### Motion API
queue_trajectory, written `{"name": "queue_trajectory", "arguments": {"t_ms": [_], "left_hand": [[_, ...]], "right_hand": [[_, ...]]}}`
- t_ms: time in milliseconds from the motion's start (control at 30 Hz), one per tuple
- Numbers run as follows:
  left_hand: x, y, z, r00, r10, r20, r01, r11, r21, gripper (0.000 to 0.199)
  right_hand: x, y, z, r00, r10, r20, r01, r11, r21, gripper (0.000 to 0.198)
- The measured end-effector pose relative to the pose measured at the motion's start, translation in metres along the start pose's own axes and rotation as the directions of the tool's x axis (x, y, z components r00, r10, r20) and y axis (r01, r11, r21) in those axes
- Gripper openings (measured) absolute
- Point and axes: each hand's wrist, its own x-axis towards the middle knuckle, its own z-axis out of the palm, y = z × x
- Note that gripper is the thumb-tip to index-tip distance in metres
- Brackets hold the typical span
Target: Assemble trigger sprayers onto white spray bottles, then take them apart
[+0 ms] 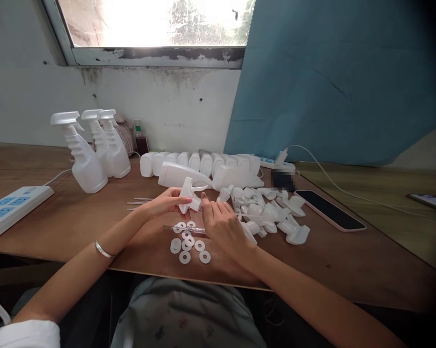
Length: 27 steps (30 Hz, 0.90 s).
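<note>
My left hand [170, 200] is closed around a white trigger sprayer head [188, 197], with its collar facing right. The fingers of my right hand [223, 222] are pinched together close to that collar. A thin clear tube [252, 215] runs out on the right side of this hand; where it meets the sprayer head is hidden by the fingers. Below both hands lie several flat white ring washers [185, 257], with more clear tubes [189, 229] across them. Other tubes lie on the table behind my left wrist.
A pile of white sprayer heads [268, 212] lies to the right, beside a phone [330, 210]. White bottles [189, 174] lie in a row at the back. Assembled spray bottles [89, 169] stand at the left, near a power strip [15, 205].
</note>
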Motion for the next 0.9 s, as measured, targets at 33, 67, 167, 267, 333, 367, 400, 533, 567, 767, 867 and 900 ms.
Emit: {"name": "queue_trajectory", "arguments": {"t_ms": [33, 67, 167, 267, 333, 367, 400, 533, 567, 767, 867, 900], "left_hand": [[0.000, 0.000, 0.001, 1.000, 0.006, 0.005, -0.006, 1.000, 0.006, 0.029], [0.000, 0.000, 0.002, 1.000, 0.013, 0.009, -0.014, 1.000, 0.009, 0.031], [0.000, -0.003, 0.006, 0.999, 0.037, -0.002, -0.037, 0.999, 0.014, 0.035], [0.000, -0.003, 0.008, 0.999, 0.015, -0.035, -0.015, 1.000, 0.008, 0.031], [-0.001, -0.001, 0.007, 1.000, -0.010, -0.018, 0.010, 1.000, 0.007, 0.029], [-0.002, 0.000, 0.005, 1.000, -0.014, 0.006, 0.014, 1.000, 0.012, 0.030], [-0.003, 0.002, 0.004, 0.999, -0.014, 0.034, 0.014, 1.000, 0.017, 0.030], [-0.009, 0.009, -0.001, 0.985, -0.034, 0.172, 0.033, 0.999, 0.009, 0.032], [-0.010, 0.010, -0.001, 0.974, -0.051, 0.221, 0.051, 0.999, 0.007, 0.033], [-0.012, 0.008, -0.009, 0.917, -0.148, 0.370, 0.134, 0.989, 0.064, 0.045], [-0.016, 0.003, -0.031, 0.988, -0.022, 0.151, 0.021, 1.000, 0.005, 0.058], [-0.017, 0.001, -0.040, 0.998, 0.054, 0.026, -0.054, 0.998, -0.012, 0.061]], "right_hand": [[0.000, 0.001, -0.001, 1.000, 0.001, -0.016, -0.001, 1.000, 0.002, 0.017], [0.001, 0.002, -0.001, 1.000, 0.001, -0.024, -0.001, 1.000, 0.006, 0.014], [0.001, 0.004, -0.003, 0.999, -0.033, -0.015, 0.034, 0.998, 0.051, 0.018], [0.001, 0.004, -0.003, 0.996, -0.087, -0.016, 0.088, 0.991, 0.096, 0.015], [0.001, 0.004, -0.003, 0.991, -0.125, -0.055, 0.131, 0.985, 0.114, 0.011], [0.001, 0.005, -0.003, 0.986, -0.144, -0.088, 0.154, 0.981, 0.121, 0.009], [0.001, 0.005, -0.004, 0.979, -0.163, -0.126, 0.179, 0.975, 0.128, 0.008], [0.002, 0.002, -0.009, 0.938, -0.218, -0.269, 0.265, 0.951, 0.157, 0.005], [0.002, 0.001, -0.010, 0.928, -0.232, -0.292, 0.288, 0.944, 0.164, 0.005], [0.001, -0.001, -0.021, 0.851, -0.331, -0.409, 0.434, 0.881, 0.190, 0.005], [0.001, 0.006, -0.030, 0.822, -0.396, -0.410, 0.498, 0.849, 0.179, 0.003], [0.001, 0.008, -0.032, 0.803, -0.416, -0.427, 0.525, 0.833, 0.176, 0.004]]}}
